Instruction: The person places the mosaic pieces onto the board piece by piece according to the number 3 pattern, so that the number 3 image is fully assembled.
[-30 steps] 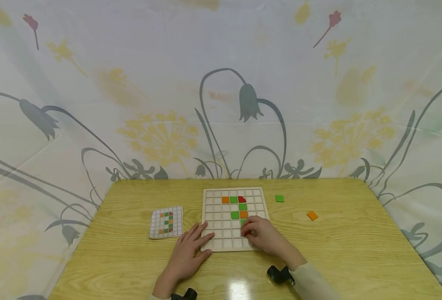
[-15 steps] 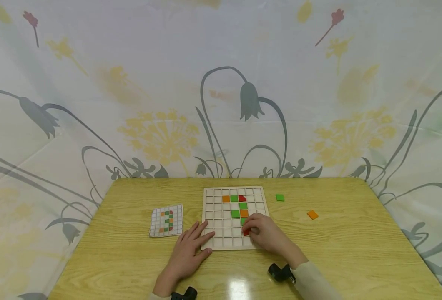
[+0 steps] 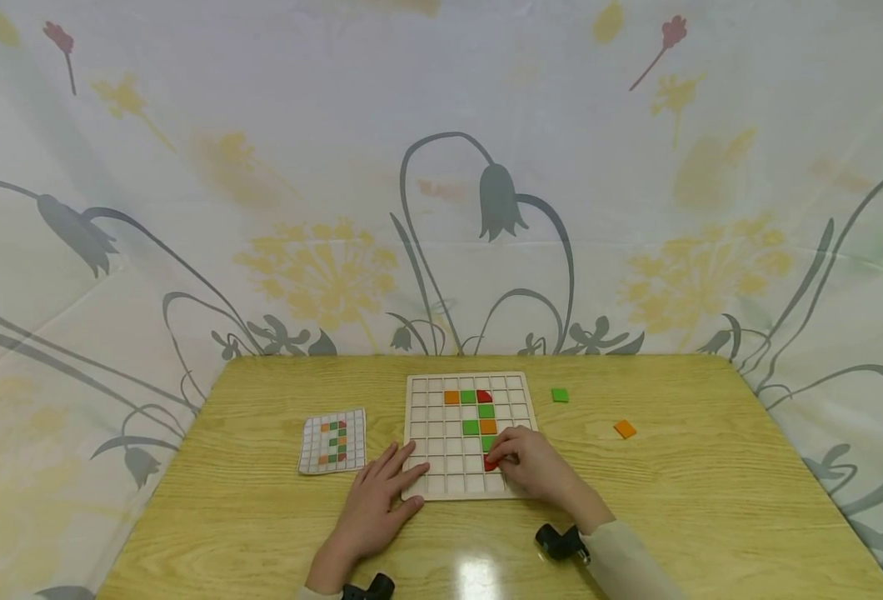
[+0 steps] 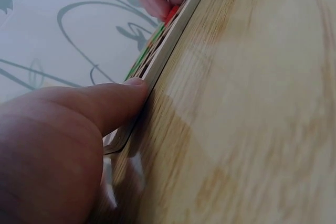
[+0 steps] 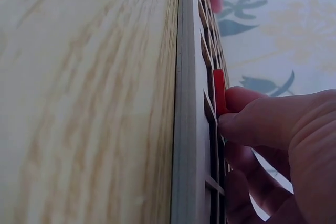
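Observation:
My right hand [image 3: 533,465] pinches a red tile [image 3: 490,464] between thumb and forefinger at the right front part of the white grid board [image 3: 436,485]. In the right wrist view the red tile [image 5: 219,90] stands slightly proud of the grid walls. Just behind it sits a green tile [image 3: 489,443]. Farther back are an orange tile [image 3: 488,427], more green tiles and a rounded red tile [image 3: 484,397], all in cells. My left hand [image 3: 370,512] rests with spread fingers on the board's left front corner, its thumb [image 4: 123,98] along the front edge.
A pattern card [image 3: 332,467] printed with a coloured grid lies left of the board. To the right, a green tile [image 3: 559,395] and an orange tile [image 3: 625,429] lie loose on the wooden table [image 3: 711,500]. A flower-printed curtain [image 3: 441,275] hangs behind the table.
My right fingers have shifted slightly at the front right cells, and more of the red tile and the green one behind it shows. My left hand stays in place.

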Action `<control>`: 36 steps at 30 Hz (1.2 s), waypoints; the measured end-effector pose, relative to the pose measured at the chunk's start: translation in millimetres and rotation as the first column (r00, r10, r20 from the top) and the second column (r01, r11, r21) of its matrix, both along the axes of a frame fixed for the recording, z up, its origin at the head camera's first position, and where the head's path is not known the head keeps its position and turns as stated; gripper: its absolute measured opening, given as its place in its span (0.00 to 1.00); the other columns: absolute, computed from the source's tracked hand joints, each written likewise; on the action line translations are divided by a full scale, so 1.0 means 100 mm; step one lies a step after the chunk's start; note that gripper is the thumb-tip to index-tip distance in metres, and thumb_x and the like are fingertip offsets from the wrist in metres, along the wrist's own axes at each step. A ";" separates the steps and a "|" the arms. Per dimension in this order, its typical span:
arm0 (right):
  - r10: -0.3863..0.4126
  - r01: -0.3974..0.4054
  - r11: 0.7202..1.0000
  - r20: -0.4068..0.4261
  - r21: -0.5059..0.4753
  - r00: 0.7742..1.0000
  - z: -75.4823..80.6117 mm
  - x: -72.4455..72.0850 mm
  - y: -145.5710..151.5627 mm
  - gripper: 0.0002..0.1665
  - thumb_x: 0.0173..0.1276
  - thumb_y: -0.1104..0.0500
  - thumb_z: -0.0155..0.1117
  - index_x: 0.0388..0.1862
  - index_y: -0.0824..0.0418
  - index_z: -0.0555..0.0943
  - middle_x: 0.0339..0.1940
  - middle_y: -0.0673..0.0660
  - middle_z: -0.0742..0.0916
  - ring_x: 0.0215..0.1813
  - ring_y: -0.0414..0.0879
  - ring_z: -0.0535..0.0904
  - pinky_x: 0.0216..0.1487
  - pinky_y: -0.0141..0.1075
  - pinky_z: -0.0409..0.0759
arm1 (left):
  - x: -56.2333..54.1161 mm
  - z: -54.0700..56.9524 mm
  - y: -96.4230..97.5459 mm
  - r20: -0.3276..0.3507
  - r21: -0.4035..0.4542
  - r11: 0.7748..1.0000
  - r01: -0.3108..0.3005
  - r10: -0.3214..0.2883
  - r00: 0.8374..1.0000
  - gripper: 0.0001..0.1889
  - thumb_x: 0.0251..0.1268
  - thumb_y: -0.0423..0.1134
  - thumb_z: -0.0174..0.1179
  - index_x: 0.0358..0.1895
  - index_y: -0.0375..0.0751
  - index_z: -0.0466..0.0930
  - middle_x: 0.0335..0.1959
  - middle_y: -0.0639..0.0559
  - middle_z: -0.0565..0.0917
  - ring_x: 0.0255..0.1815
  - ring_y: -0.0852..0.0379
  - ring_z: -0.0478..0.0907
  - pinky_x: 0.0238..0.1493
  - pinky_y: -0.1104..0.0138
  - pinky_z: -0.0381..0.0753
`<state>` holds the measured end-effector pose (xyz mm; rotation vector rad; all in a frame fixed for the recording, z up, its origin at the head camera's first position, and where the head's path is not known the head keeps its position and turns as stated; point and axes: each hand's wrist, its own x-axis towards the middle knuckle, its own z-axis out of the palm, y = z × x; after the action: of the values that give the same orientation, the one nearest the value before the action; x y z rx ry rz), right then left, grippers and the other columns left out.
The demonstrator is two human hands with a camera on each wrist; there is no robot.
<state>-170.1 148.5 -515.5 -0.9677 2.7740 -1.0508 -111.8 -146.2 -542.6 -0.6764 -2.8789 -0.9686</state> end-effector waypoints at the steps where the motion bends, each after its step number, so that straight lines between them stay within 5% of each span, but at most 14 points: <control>1: 0.002 -0.002 1.000 0.000 -0.003 1.000 0.00 0.00 0.00 0.11 0.66 0.71 0.65 0.34 0.58 0.90 0.39 0.45 0.85 0.46 0.46 0.80 0.50 0.42 0.80 | 0.00 0.00 0.00 0.001 0.000 1.000 0.000 0.000 1.000 0.24 0.72 0.51 0.58 0.69 0.54 0.76 0.78 0.53 0.60 0.79 0.45 0.50 0.70 0.38 0.51; 14: -0.008 0.010 0.999 0.054 -0.036 0.999 0.02 -0.04 0.01 0.12 0.65 0.73 0.65 0.34 0.59 0.90 0.37 0.45 0.84 0.44 0.46 0.81 0.46 0.39 0.81 | 0.01 0.01 -0.01 0.004 0.000 1.000 0.002 -0.002 1.000 0.24 0.72 0.51 0.58 0.69 0.54 0.76 0.78 0.53 0.60 0.79 0.44 0.51 0.69 0.37 0.52; 23: 0.008 -0.005 0.999 0.056 -0.054 0.998 0.02 -0.04 0.04 0.09 0.63 0.72 0.68 0.34 0.59 0.90 0.37 0.45 0.83 0.41 0.42 0.80 0.43 0.36 0.80 | 0.01 -0.01 0.01 -0.057 0.017 1.000 0.009 -0.008 0.998 0.23 0.72 0.49 0.58 0.68 0.52 0.77 0.77 0.50 0.63 0.77 0.40 0.54 0.66 0.35 0.55; 36: -0.003 0.007 0.999 0.093 -0.037 0.996 -0.04 -0.07 0.05 0.06 0.64 0.66 0.71 0.35 0.55 0.90 0.37 0.44 0.82 0.38 0.39 0.77 0.39 0.34 0.77 | 0.04 0.05 0.01 0.000 0.029 1.000 0.011 -0.011 1.000 0.23 0.73 0.48 0.58 0.68 0.50 0.76 0.77 0.49 0.61 0.78 0.41 0.52 0.68 0.35 0.52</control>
<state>-177.4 153.9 -519.5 -0.8923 2.6932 -1.1220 -108.1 -145.4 -537.2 -0.6904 -2.8584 -1.0094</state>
